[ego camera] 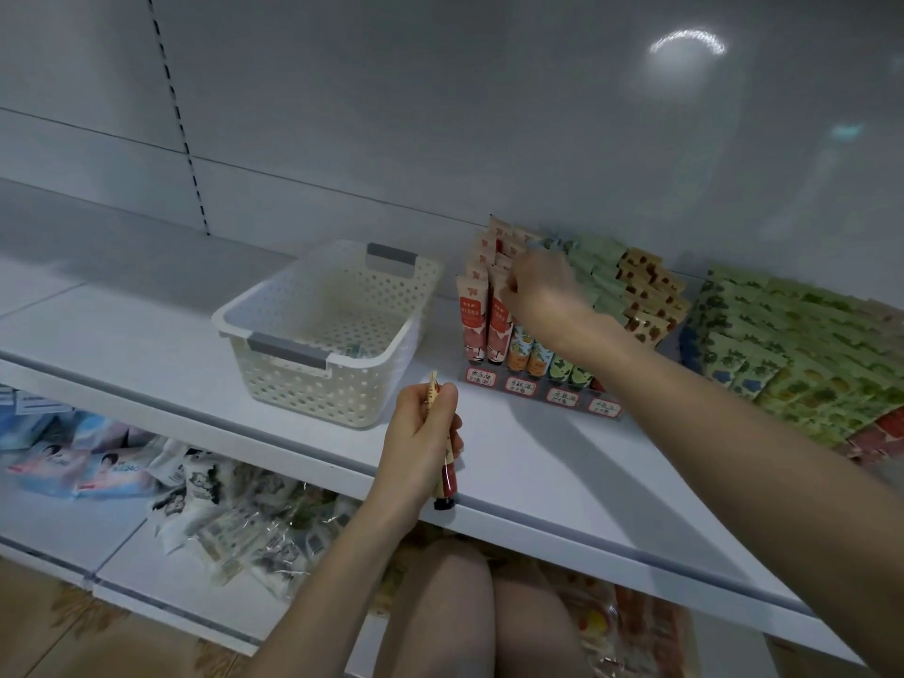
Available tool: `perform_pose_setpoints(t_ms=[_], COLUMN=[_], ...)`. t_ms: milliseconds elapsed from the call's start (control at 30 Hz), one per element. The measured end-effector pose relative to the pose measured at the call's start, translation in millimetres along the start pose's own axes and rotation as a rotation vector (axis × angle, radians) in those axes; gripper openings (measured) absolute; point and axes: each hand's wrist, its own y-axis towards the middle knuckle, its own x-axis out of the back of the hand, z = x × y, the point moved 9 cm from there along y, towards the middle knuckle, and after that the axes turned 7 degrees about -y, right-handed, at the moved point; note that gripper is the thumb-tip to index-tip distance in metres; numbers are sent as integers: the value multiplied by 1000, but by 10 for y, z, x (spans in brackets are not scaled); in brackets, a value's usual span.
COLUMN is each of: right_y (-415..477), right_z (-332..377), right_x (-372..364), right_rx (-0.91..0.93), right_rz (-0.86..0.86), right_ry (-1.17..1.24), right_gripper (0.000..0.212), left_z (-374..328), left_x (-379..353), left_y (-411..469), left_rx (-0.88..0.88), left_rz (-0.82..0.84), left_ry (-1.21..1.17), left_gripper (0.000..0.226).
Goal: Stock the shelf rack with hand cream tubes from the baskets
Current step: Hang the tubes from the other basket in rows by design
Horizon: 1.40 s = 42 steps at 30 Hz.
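Two hands are working over a white shelf (538, 486). The left hand (420, 433) is gripping a single hand cream tube (447, 474), fingers and thumb curled round it. It is holding the tube upright, black cap pointing down over the shelf's front edge and crimped end poking out above the fingers. Just beyond that hand and to its left, a white perforated basket (303, 389) is sitting on the shelf, with one small item lying in its bottom, too unclear to name. The right hand (540, 288) is reaching further back, to the right of the basket, its fingers bending down onto the tops of the red tubes (472, 325) standing at the left end of the rack (562, 397). Blur is hiding whether it is pinching one or only touching, so I cannot tell. Under that wrist, orange tubes (519, 347) and green tubes (557, 368) are standing in rows in the rack, with yellow-brown tubes (645, 281) beyond the forearm. Right of the right arm, green packets (802, 354) are lying stacked on the shelf. Below the left hand, a lower shelf (58, 521) is holding loose packets (112, 467).
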Motion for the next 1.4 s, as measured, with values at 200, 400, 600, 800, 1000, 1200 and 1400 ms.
perform_pose_setpoints(t_ms=[200,400,600,800,1000,1200,1400], right_y=[27,-2,5,-102,-510,-1048,-1456], right_z=[14,46,66,-22,-334,-532,-693], right_x=[-44,60,25,181,458,41,-212], right_rx=[37,92,104,141,182,145,163], right_rz=[9,-80,-58,-95,-221,77,124], right_ry=[-6,-20,-96,128,596,675,789], right_gripper=[41,23,25,21,13,6,9], left_z=[22,40,62,-72,-213,-244,-229], left_x=[23,14,2,36,4,-187,-546], left_y=[9,15,32,11,-37,-119,-254], left_rx=[-4,-3,-9,-90,-23,-16,-107], left_rz=[-3,4,-2,-2,29,62,147], left_ry=[-7,-2,5,42,-214,-265,-138], left_gripper=[17,18,17,37,19,14,14])
